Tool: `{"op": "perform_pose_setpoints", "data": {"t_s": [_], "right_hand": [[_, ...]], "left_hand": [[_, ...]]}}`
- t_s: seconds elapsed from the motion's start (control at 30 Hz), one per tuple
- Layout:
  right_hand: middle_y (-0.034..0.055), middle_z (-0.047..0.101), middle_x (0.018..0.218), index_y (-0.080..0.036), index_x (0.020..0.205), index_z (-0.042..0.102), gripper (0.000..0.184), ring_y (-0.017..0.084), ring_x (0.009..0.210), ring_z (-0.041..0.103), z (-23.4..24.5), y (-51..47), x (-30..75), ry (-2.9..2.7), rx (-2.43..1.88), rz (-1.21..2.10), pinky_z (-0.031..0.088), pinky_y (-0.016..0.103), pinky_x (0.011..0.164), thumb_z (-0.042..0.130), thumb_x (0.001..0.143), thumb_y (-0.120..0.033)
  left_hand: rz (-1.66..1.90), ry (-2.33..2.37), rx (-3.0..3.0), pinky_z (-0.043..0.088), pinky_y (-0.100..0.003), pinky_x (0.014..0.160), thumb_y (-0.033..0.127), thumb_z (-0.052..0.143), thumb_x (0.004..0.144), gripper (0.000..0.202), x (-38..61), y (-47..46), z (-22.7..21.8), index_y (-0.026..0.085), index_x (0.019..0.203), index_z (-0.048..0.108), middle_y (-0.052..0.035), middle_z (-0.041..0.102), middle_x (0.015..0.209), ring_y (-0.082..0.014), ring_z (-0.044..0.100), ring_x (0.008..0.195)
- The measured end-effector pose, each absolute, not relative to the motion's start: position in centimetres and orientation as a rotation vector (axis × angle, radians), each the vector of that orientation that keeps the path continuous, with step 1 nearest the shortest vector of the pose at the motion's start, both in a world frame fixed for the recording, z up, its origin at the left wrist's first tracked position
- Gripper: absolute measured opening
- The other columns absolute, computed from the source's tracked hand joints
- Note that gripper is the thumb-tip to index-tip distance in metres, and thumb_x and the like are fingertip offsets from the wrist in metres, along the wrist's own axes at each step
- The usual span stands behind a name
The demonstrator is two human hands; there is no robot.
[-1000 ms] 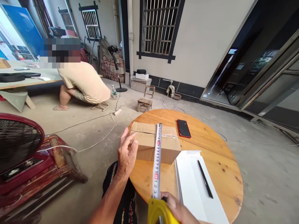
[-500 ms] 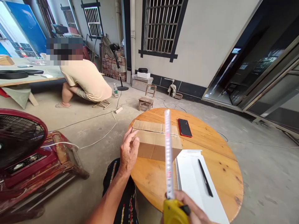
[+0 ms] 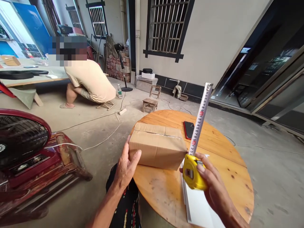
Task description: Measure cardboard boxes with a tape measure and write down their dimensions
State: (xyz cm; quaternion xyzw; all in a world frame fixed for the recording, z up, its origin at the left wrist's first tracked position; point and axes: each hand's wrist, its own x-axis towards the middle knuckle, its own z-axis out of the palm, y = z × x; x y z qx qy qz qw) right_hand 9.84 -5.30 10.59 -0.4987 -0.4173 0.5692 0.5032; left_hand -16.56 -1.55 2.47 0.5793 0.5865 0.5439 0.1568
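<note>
A closed cardboard box [image 3: 156, 150] sits on the round wooden table [image 3: 161, 196]. My left hand [image 3: 127, 164] grips its left end, with the thumb on the front face and the fingers along the side. In my right hand [image 3: 211, 177] is a yellow tape measure [image 3: 193, 172], close to the box's right front corner. Its blade [image 3: 200, 117] is pulled out and points up and away, leaning right, apart from the box. Under the right hand lie white sheets [image 3: 199, 205]. A red-edged phone [image 3: 188, 129] lies behind the blade, partly covered by it.
At the left, a dark red fan [image 3: 23, 136] stands on a worn wooden stool [image 3: 68, 161]. A person [image 3: 89, 80] squats by a long table [image 3: 35, 82]. A small wooden chair [image 3: 150, 99] is beyond the round table. Cables [image 3: 102, 141] cross the floor.
My right hand has moved up and forward with the tape measure, and the blade now leans right. My left hand has shifted lower on the box's end. The pen is now hidden.
</note>
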Motion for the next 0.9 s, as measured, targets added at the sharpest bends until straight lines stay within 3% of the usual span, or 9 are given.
{"op": "perform_pose_setpoints", "data": {"t_s": [0.13,0.27,0.37,0.5,0.7,0.9], "right_hand": [[0.0069,0.072,0.091,-0.022,0.115,0.050,0.046,0.026,0.078,0.072,13.1,-1.2,9.5,-1.096,-1.146,1.412,0.049,0.025,0.044,0.065,0.082,-0.050],[0.0034,0.068,0.077,-0.020,0.105,0.052,0.033,0.023,0.072,0.072,14.9,2.6,8.8,-1.086,-1.211,1.413,0.047,0.022,0.039,0.060,0.084,-0.044],[0.0050,0.069,0.085,-0.021,0.109,0.052,0.038,0.024,0.077,0.073,15.1,1.1,8.3,-1.051,-1.182,1.473,0.048,0.021,0.037,0.062,0.083,-0.048],[0.0118,0.068,0.112,-0.020,0.109,0.056,0.049,0.028,0.079,0.074,14.0,-4.5,7.2,-0.929,-1.235,1.835,0.048,0.022,0.033,0.063,0.081,-0.060],[0.0123,0.073,0.085,-0.014,0.103,0.063,0.052,0.022,0.067,0.073,12.2,-7.3,5.0,-0.717,-1.262,2.144,0.046,0.017,0.037,0.056,0.086,-0.063],[0.0119,0.074,0.092,-0.015,0.098,0.060,0.050,0.023,0.062,0.073,12.3,-6.3,4.2,-0.661,-1.231,2.114,0.047,0.021,0.033,0.065,0.079,-0.061]], "left_hand": [[1.442,1.791,1.724,0.042,-0.048,0.108,0.046,0.057,0.090,0.079,-17.3,-1.7,5.2,0.022,0.156,0.019,-0.0149,0.045,0.150,-0.0316,0.048,0.134],[1.310,1.825,1.904,0.040,-0.051,0.110,0.044,0.055,0.089,0.066,-17.5,-0.6,5.4,0.018,0.148,0.040,-0.0161,0.045,0.149,-0.0336,0.044,0.137],[1.251,1.800,1.918,0.044,-0.048,0.107,0.042,0.055,0.089,0.053,-17.6,0.4,4.3,0.020,0.138,0.054,-0.0136,0.051,0.144,-0.0316,0.050,0.131],[1.293,1.756,1.896,0.043,-0.043,0.108,0.041,0.054,0.090,0.051,-17.8,1.2,3.3,0.021,0.137,0.054,-0.0114,0.051,0.144,-0.0276,0.049,0.132],[1.338,1.712,1.882,0.043,-0.042,0.108,0.038,0.052,0.090,0.050,-17.7,1.8,3.5,0.018,0.135,0.055,-0.0132,0.052,0.142,-0.0269,0.050,0.132],[1.372,1.717,1.865,0.044,-0.043,0.108,0.035,0.053,0.088,0.048,-17.5,2.0,3.4,0.019,0.134,0.057,-0.0123,0.054,0.139,-0.0276,0.051,0.131]]}}
